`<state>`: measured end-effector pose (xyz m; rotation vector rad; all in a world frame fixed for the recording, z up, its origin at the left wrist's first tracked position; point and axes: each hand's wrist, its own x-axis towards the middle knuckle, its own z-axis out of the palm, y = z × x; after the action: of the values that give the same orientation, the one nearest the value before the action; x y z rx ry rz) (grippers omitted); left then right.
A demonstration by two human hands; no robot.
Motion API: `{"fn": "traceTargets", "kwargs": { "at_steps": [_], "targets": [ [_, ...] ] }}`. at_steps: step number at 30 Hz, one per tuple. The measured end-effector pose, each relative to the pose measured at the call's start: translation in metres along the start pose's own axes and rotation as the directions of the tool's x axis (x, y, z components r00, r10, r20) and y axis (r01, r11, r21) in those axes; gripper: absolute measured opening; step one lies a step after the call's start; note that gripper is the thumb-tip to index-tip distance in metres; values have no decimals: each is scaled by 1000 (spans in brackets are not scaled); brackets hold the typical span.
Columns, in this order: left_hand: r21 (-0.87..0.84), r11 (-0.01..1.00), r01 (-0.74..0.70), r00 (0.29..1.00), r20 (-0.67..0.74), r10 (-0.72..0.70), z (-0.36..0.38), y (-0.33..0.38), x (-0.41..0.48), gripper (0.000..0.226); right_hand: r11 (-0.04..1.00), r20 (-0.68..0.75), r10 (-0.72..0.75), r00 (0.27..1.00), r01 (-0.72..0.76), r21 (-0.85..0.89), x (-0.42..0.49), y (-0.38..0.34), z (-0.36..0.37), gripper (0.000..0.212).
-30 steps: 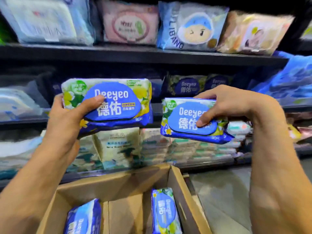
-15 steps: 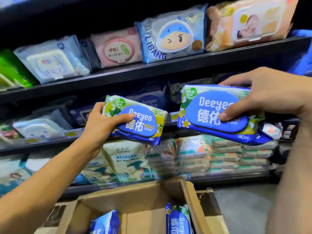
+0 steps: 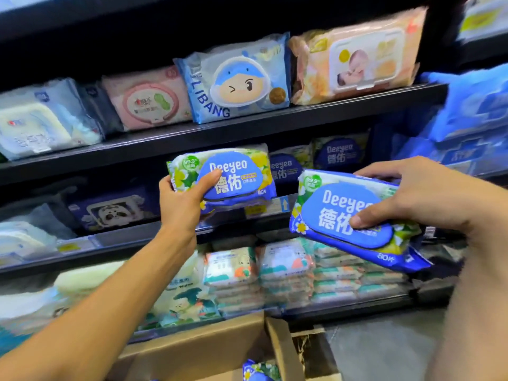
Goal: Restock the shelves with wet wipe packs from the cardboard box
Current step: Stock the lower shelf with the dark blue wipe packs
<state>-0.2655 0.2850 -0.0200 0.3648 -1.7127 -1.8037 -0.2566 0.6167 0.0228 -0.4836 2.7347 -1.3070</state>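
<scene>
My left hand [image 3: 182,203] grips a blue and green Deeyeo wet wipe pack [image 3: 236,174] by its left end, held up at the front of the middle shelf [image 3: 132,237]. My right hand [image 3: 417,193] holds a second Deeyeo pack [image 3: 338,215] lower and to the right, thumb pressed on its blue lid, tilted down to the right. Two more Deeyeo packs [image 3: 341,154] stand at the back of that shelf. The cardboard box [image 3: 209,350] sits open at the bottom edge with a pack [image 3: 258,372] showing inside.
The upper shelf [image 3: 247,125] carries a Libang pack [image 3: 236,81], a pink pack [image 3: 148,100] and a peach baby pack [image 3: 357,56]. Stacked green and white packs [image 3: 288,273] fill the lower shelf. Blue bags [image 3: 472,105] hang at the right. Grey floor [image 3: 384,350] lies beside the box.
My left hand has carried its pack up and forward to the middle shelf's front. My right hand with its pack has dropped slightly and tilted. The view has lifted, so less of the box shows.
</scene>
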Motion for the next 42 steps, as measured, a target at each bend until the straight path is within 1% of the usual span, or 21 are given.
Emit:
{"fn": "traceTargets", "kwargs": {
  "at_steps": [2,5,6,8,9,11,13,16,19,20,22,23,24,27,32,36,38,39,40,41,42],
  "targets": [
    [-46,999,22,999,-27,-23,14,-9,10,72,1000,35,2,999,-1,-25,2,-2,4,51],
    [-23,999,34,999,-20,-35,30,-13,28,106,1000,55,1,998,0,-30,1,-1,5,57],
    [1,999,42,999,-6,-42,35,-16,36,109,999,58,1,998,1,-32,-1,-1,4,58],
    [130,991,38,997,63,-47,43,-23,46,87,1000,54,5,999,-4,-28,-3,1,0,57],
    [248,969,18,992,118,-48,46,-25,47,74,1000,47,14,999,-13,-19,-5,1,-2,55],
    [480,876,-48,972,223,-69,51,-28,46,62,999,37,35,999,-34,-13,-9,3,-7,53],
    [584,805,-104,957,279,-79,53,-27,46,57,998,37,56,998,-55,-25,-12,4,-9,54],
    [661,742,-110,944,303,-131,54,-19,45,55,996,23,88,996,-87,-22,-17,4,-12,55],
    [742,646,-178,944,313,-99,54,-19,49,59,994,12,106,994,-106,-33,-19,4,-13,60],
    [764,605,-225,943,327,-62,54,-22,50,63,993,7,111,994,-111,-37,-19,4,-13,63],
    [750,569,-337,924,379,49,55,-29,51,99,992,-1,118,993,-118,-34,-17,5,-13,65],
    [734,564,-379,912,400,92,55,-31,51,109,993,-1,115,993,-115,-29,-16,5,-14,65],
    [728,554,-404,902,418,109,55,-32,51,109,994,0,108,994,-108,-28,-16,7,-14,64],
    [739,522,-425,882,468,56,61,-32,58,92,995,-7,96,995,-96,-24,-11,12,-13,61],
    [741,485,-464,861,506,51,68,-36,66,83,993,-12,119,993,-119,-16,-1,20,-4,56],
    [826,355,-437,885,465,7,76,-33,69,83,992,12,116,993,-116,-45,3,17,4,52],
    [875,222,-430,894,447,-28,78,-27,67,84,993,19,109,994,-107,-58,1,12,5,54],
    [885,149,-442,894,448,-13,79,-23,62,79,993,21,103,994,-102,-60,0,9,4,54],
    [876,114,-469,883,468,39,79,-18,54,71,994,22,96,995,-94,-59,-3,7,3,55],
    [842,137,-521,852,507,127,79,-13,44,60,995,24,87,996,-86,-56,-6,5,1,55],
    [770,218,-599,799,560,218,79,-9,33,49,995,25,77,997,-76,-58,-9,2,0,54]
  ]
}}
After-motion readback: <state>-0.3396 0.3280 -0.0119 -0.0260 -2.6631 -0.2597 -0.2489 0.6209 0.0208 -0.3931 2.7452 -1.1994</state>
